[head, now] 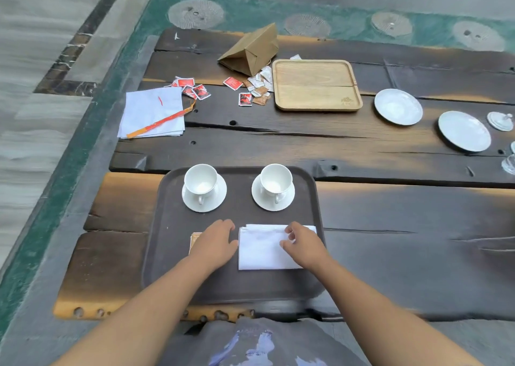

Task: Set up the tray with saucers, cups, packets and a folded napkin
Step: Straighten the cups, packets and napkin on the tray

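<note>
The dark wooden bench fills most of the view, with burnt orange patches along its planks. On its near part lies the dark brown tray. In the far half of this tray stand 2 white saucers, the left saucer and the right saucer, and each one carries a white cup: the left cup and the right cup, both upright with the handle turned to the near side. In the near half of the tray lies the folded white napkin, flat, at the right of the middle. The right hand rests on the right part of the napkin with its fingers bent on the cloth; it presses there and does not grip anything. The left hand lies flat and open on the tray, just beside the left edge of the napkin, and it covers most of a brown packet, of which only the left edge shows. Farther on the bench are a light wooden tray, a pile of white cloths at the left, a brown paper bag, 2 spare white plates at the right, and loose red packets between the cloths and the wooden tray.
</note>
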Demonstrator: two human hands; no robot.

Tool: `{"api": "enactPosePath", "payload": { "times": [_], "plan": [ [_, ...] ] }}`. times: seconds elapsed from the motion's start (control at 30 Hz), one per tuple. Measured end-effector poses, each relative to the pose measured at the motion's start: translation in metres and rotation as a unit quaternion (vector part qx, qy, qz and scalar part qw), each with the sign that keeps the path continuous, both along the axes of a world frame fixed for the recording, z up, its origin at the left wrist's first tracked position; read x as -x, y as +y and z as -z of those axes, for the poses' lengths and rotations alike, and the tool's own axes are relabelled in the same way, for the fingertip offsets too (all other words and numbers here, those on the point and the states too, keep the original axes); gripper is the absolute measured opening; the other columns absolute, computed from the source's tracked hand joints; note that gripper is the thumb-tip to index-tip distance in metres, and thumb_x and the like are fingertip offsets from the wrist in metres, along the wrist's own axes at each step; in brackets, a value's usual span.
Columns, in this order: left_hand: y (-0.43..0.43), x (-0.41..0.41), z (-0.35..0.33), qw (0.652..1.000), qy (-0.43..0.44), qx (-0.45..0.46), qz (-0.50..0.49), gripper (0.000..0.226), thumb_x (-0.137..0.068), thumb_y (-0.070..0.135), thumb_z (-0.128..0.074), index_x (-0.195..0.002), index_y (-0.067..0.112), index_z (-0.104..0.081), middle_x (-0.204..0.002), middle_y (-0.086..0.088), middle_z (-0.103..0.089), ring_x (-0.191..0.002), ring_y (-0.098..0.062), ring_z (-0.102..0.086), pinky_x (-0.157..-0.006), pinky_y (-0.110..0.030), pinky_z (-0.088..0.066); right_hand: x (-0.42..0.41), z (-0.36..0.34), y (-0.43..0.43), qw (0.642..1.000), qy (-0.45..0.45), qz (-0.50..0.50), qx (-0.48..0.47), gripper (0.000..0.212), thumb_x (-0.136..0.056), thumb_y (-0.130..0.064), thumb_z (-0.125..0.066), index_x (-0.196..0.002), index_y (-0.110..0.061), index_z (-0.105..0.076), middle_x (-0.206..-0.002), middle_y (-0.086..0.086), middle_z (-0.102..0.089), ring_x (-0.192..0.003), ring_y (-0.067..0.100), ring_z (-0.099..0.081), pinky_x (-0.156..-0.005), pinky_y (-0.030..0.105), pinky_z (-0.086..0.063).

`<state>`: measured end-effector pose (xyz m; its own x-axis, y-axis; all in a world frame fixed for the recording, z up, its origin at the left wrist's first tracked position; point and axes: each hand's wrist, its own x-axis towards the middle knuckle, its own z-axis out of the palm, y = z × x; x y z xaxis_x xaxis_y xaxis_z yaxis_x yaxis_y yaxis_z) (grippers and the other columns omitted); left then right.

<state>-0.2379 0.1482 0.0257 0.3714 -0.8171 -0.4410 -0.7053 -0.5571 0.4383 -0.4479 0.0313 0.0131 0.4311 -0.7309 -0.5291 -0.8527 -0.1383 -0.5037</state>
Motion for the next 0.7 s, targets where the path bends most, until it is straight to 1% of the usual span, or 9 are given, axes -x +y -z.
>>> {"api": "enactPosePath", "payload": {
  "times": [0.07,0.17,0.23,0.3,0.4,0.5,0.6,0.7],
  "plan": [
    [-0.004,0.004,-0.001,1.0,-0.006,-0.005,0.005,0.037,-0.093,0.03,-0.057,-0.129,0.02,-0.053,-0.123,0.001,-0.057,-0.115,-0.018,-0.056,-0.08,-0.029,-0.033,0.007,0.001,-0.004,1.0,0.006,-0.005,0.002,0.037,-0.092,-0.035,-0.061,-0.124,-0.017,-0.054,-0.112,-0.003,-0.059,-0.093,0.014,-0.055,-0.081,0.029,-0.047],
    [-0.011,0.008,-0.001,1.0,0.005,-0.006,0.011,0.033,-0.092,0.029,-0.059,-0.123,0.018,-0.055,-0.119,-0.002,-0.059,-0.111,-0.02,-0.057,-0.088,-0.033,-0.046,0.016,0.002,-0.009,1.0,0.02,-0.02,0.012,0.039,-0.092,-0.034,-0.061,-0.127,-0.016,-0.054,-0.117,0.001,-0.06,-0.095,0.016,-0.055,-0.081,0.029,-0.046],
    [-0.013,0.011,-0.001,1.0,0.011,-0.008,0.009,0.031,-0.092,0.027,-0.059,-0.12,0.016,-0.056,-0.117,-0.003,-0.06,-0.11,-0.021,-0.057,-0.091,-0.035,-0.048,0.02,0.003,-0.013,0.999,0.029,-0.028,0.016,0.04,-0.092,-0.032,-0.06,-0.128,-0.015,-0.053,-0.121,0.003,-0.06,-0.101,0.019,-0.057,-0.083,0.03,-0.046],
    [-0.013,0.014,0.0,1.0,0.02,-0.014,0.004,0.029,-0.091,0.025,-0.06,-0.118,0.015,-0.057,-0.115,-0.004,-0.062,-0.108,-0.022,-0.058,-0.09,-0.036,-0.049,0.024,0.005,-0.017,0.998,0.041,-0.037,0.017,0.041,-0.092,-0.031,-0.061,-0.129,-0.014,-0.052,-0.123,0.005,-0.059,-0.107,0.022,-0.059,-0.086,0.031,-0.047],
    [-0.01,0.018,0.004,0.999,0.034,-0.028,-0.013,0.027,-0.09,0.025,-0.061,-0.115,0.015,-0.058,-0.111,-0.003,-0.064,-0.105,-0.023,-0.059,-0.09,-0.037,-0.05,0.029,0.007,-0.024,0.997,0.057,-0.047,0.028,0.039,-0.092,-0.029,-0.061,-0.127,-0.014,-0.053,-0.122,0.005,-0.059,-0.105,0.024,-0.06,-0.081,0.03,-0.045],
    [-0.004,0.023,0.009,0.997,0.053,-0.045,-0.036,0.024,-0.09,0.023,-0.061,-0.111,0.013,-0.057,-0.106,-0.004,-0.065,-0.1,-0.023,-0.06,-0.088,-0.038,-0.05,0.032,0.009,-0.032,0.995,0.073,-0.051,0.043,0.034,-0.091,-0.025,-0.06,-0.123,-0.014,-0.054,-0.117,0.007,-0.059,-0.102,0.026,-0.06,-0.078,0.032,-0.045],
    [-0.001,0.028,0.012,0.994,0.064,-0.061,-0.064,0.019,-0.089,0.021,-0.059,-0.107,0.013,-0.057,-0.1,-0.004,-0.068,-0.096,-0.024,-0.062,-0.086,-0.039,-0.052,0.033,0.011,-0.038,0.994,0.077,-0.053,0.05,0.03,-0.091,-0.023,-0.058,-0.12,-0.015,-0.054,-0.112,0.006,-0.063,-0.099,0.026,-0.06,-0.072,0.031,-0.041],
    [0.003,0.033,0.015,0.99,0.077,-0.072,-0.097,0.019,-0.089,0.021,-0.06,-0.107,0.014,-0.057,-0.098,-0.004,-0.07,-0.097,-0.024,-0.063,-0.087,-0.04,-0.052,0.033,0.014,-0.041,0.994,0.079,-0.053,0.054,0.028,-0.092,-0.02,-0.055,-0.119,-0.015,-0.052,-0.107,0.007,-0.066,-0.096,0.028,-0.061,-0.068,0.032,-0.042]
  ]
}}
